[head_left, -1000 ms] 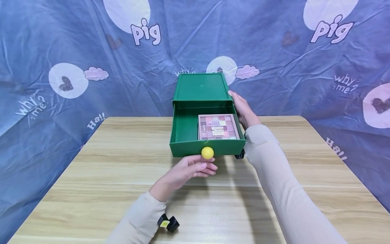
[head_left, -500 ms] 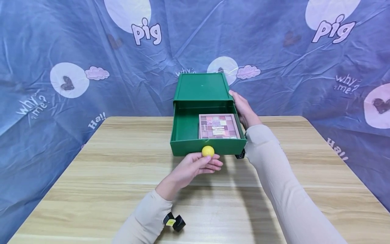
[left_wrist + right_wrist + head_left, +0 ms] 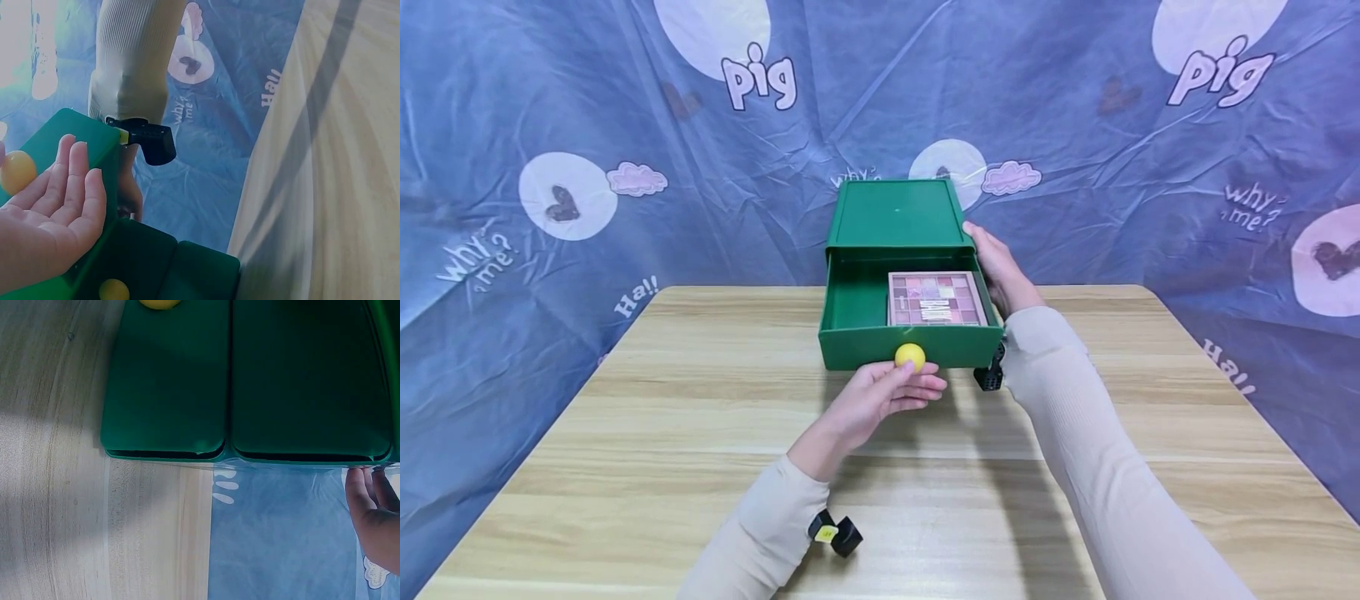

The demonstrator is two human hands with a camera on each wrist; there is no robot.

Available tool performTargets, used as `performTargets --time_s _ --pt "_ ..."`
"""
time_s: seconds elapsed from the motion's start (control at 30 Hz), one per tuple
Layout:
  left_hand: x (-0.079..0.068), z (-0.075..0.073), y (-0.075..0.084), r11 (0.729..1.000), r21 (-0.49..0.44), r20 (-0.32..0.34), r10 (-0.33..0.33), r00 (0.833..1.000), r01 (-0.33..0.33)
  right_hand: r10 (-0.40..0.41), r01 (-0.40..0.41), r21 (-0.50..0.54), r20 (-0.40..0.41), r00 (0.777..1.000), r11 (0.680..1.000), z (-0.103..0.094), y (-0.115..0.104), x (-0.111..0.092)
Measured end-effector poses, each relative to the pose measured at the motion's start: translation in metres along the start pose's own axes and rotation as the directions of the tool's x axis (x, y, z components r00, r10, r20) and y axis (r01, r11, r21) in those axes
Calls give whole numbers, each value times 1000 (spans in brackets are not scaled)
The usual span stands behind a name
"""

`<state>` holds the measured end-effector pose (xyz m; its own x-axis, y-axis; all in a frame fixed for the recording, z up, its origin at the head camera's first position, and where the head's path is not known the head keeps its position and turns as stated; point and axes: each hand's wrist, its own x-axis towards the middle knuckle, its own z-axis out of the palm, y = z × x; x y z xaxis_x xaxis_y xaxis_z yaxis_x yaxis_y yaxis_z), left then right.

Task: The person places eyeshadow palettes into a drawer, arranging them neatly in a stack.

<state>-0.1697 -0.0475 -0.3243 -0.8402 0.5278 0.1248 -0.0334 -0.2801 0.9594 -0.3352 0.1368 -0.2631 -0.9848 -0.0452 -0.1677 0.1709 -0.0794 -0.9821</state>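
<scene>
A green drawer cabinet stands at the back of the table with its top drawer pulled partly out. In the drawer's right half lies a pink eyeshadow palette with a grid of colours. My left hand is at the drawer front, pinching the round yellow knob between thumb and index finger; its other fingers stretch out below. My right hand rests against the cabinet's right side, fingertips on the wall in the right wrist view, thumb side near the top edge.
Below the top drawer, two more drawer fronts are closed. A wooden table extends around the cabinet. Behind it hangs a blue printed cloth. A black wrist camera is strapped on my left sleeve.
My left thumb has come up onto the yellow knob. The drawer has slid a little inward, carrying the palette back, while the right hand stays in place.
</scene>
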Motion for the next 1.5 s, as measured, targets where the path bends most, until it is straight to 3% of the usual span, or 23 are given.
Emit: performTargets --time_s 0.3,1.5 --pt "12 -6 6 999 -3 -30 39 999 -39 -6 6 -7 5 1000 1000 1 -1 0" --pt "60 -36 9 999 11 -135 35 990 -34 -15 15 -3 -38 999 1000 1 4 0"
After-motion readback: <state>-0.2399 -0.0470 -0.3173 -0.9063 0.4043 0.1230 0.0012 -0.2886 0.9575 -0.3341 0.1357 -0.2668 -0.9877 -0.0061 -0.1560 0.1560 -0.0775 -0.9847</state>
